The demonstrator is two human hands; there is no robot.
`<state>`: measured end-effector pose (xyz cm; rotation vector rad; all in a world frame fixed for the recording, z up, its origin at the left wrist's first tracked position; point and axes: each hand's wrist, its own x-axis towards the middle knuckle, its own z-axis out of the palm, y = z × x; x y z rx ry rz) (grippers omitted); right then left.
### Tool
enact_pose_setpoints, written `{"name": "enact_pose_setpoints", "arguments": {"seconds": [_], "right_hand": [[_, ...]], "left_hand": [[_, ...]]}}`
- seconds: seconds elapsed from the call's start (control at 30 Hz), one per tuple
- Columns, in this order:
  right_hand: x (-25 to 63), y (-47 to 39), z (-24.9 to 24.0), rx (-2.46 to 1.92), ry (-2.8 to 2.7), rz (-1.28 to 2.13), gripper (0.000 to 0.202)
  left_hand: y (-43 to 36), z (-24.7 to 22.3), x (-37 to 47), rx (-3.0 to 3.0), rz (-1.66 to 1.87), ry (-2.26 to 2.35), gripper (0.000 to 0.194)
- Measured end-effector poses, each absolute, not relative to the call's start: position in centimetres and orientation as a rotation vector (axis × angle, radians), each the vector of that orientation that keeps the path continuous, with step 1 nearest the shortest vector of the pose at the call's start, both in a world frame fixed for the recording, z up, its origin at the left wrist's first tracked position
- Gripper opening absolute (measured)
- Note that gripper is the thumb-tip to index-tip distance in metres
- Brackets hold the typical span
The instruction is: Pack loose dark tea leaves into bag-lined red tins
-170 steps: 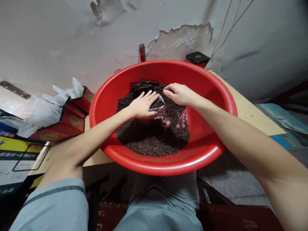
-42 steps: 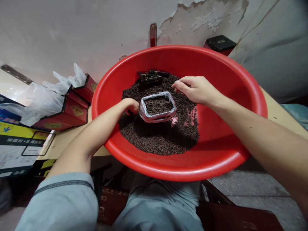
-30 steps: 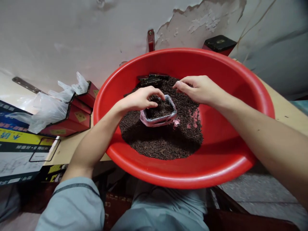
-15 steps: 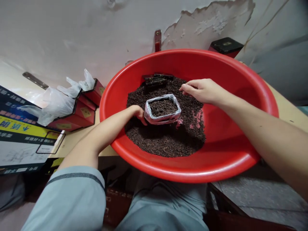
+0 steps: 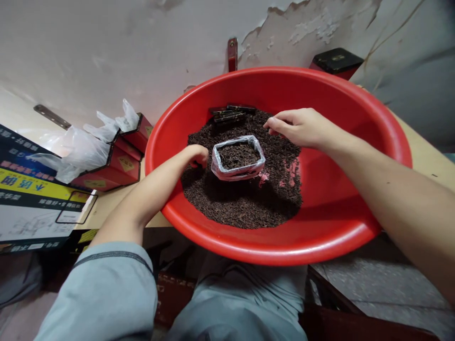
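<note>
A wide red basin (image 5: 341,227) holds a bed of dark, dry, loose leaf pieces that look like tea leaves (image 5: 245,210). In its middle stands a small rectangular box (image 5: 238,174) lined with clear plastic and filled with the same leaves. To the left of the box, my left hand (image 5: 198,155) is curled down at the leaves, a small gap from the box; its fingertips are in shadow. Above the leaves, right of the box, my right hand (image 5: 296,125) has thumb and fingers pinched together. Whatever either hand holds is too small or hidden to make out.
Several flat black lids (image 5: 232,114) lie on the leaves at the basin's back. Red boxes (image 5: 122,163) with clear plastic bags stand left of the basin, beside a printed carton (image 5: 31,194). A black-topped red box (image 5: 337,61) stands behind right, near the peeling wall.
My left hand has left the side of the lined box, moving slightly left and up, and its fingers have curled in. The right hand remains nearly in place, pinched.
</note>
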<state>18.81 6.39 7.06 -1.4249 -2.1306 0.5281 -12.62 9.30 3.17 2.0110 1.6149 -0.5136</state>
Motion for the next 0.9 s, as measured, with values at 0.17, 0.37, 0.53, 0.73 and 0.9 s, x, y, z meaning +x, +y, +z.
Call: {"name": "enact_pose_setpoints", "arguments": {"seconds": [0.17, 0.37, 0.53, 0.73, 0.9], "right_hand": [[18.4, 6.0, 7.6, -1.398, -2.105, 0.527, 0.047], [18.5, 6.2, 7.7, -1.395, -2.111, 0.516, 0.046], [18.7, 6.4, 7.7, -1.412, -2.132, 0.528, 0.046], [18.8, 6.7, 6.9, -1.445, -2.176, 0.524, 0.049], [19.3, 7.4, 6.0, -1.485, -2.225, 0.539, 0.05]], "left_hand": [[9.2, 9.0, -12.3, 2.188, 0.0, 1.653, 0.032], [5.3, 10.5, -8.0, 2.465, 0.474, 1.117, 0.026], [5.4, 10.3, -8.0, 2.255, 0.566, 1.026, 0.04], [10.1, 6.9, -13.7, 2.199, 0.273, 1.628, 0.075], [9.6, 1.3, -14.3, 2.041, -0.709, 1.573, 0.103]]}}
